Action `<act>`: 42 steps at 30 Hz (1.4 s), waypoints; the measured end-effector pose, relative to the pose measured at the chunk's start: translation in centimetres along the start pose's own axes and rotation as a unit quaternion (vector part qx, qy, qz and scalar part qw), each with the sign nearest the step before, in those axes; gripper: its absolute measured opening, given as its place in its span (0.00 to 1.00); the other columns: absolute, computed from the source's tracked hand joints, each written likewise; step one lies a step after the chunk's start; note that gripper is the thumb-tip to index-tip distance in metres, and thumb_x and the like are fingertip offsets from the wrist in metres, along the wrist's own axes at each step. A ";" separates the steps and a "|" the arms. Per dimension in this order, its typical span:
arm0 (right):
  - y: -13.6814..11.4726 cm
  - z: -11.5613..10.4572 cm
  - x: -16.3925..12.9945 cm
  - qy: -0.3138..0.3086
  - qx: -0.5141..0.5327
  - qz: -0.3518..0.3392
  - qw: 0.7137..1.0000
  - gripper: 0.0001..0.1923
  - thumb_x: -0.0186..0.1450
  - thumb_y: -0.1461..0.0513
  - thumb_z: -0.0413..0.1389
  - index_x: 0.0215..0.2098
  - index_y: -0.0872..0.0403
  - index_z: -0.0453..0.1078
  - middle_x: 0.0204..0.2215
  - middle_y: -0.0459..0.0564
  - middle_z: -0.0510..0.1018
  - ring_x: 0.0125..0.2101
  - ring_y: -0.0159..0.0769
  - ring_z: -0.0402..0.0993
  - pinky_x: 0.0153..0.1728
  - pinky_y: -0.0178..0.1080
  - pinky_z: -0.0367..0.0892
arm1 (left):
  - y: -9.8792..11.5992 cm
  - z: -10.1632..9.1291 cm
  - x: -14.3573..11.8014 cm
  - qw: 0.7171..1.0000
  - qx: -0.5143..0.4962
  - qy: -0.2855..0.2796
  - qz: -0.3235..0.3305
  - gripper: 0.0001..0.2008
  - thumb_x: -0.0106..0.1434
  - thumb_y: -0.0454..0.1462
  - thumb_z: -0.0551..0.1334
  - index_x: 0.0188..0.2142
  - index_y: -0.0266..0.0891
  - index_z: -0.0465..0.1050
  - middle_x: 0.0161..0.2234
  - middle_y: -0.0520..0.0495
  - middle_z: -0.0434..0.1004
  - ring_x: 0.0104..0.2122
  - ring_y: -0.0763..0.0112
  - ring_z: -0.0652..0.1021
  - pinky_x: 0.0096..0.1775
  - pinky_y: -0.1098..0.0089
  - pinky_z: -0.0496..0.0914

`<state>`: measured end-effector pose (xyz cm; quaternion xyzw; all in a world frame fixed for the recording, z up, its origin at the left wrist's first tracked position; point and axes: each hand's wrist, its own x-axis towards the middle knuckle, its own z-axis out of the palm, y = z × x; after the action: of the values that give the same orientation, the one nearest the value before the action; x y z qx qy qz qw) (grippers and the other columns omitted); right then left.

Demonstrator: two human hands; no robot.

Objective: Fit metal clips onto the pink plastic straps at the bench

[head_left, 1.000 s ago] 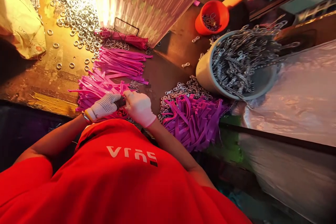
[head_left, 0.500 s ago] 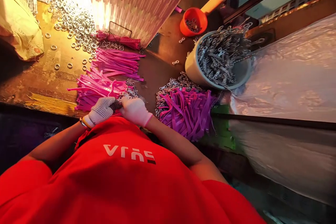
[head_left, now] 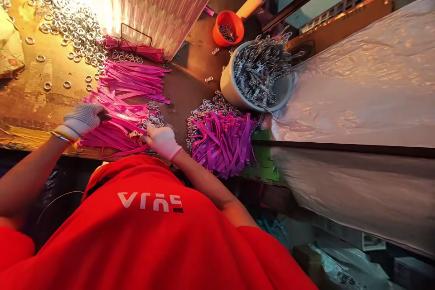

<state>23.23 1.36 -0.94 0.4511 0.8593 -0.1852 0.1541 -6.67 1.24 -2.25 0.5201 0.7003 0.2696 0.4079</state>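
Note:
My left hand [head_left: 82,118], in a white dotted glove with darkened fingertips, is closed at the left part of a pile of pink straps [head_left: 117,86]. A pink strap [head_left: 124,123] runs between my two hands, and the left fingertips pinch its far end. My right hand [head_left: 162,140], in a white glove, is closed near the pile's right end, its fingertips at the strap's other end. Small metal links [head_left: 154,117] lie just beyond the right fingers. Exactly what is between the right fingertips is partly hidden.
Loose metal rings [head_left: 76,31] spread over the table at the back left, by a ribbed clear panel [head_left: 152,0]. To the right lie purple straps [head_left: 222,145] with metal ends. A grey bucket [head_left: 231,81] of metal pieces and an orange cup [head_left: 238,22] stand behind.
My hands were together at the table's front edge; now they are apart, the left moved left with a strap stretched between them. The view has shifted right.

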 end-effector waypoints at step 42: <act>-2.7 0.7 -0.4 0.068 0.393 -0.095 0.912 0.26 0.75 0.53 0.48 0.66 0.56 0.62 0.62 0.58 0.74 0.61 0.39 0.69 0.63 0.43 0.63 | 7.1 10.2 -8.5 0.802 -0.559 0.129 -0.168 0.20 0.54 0.30 0.70 0.47 0.36 0.73 0.33 0.50 0.78 0.31 0.74 0.80 0.37 0.72 0.76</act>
<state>21.29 -0.71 -0.92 0.4030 0.7642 -0.4908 -0.1131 6.70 -5.09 0.59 0.0372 0.5509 0.6060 0.5726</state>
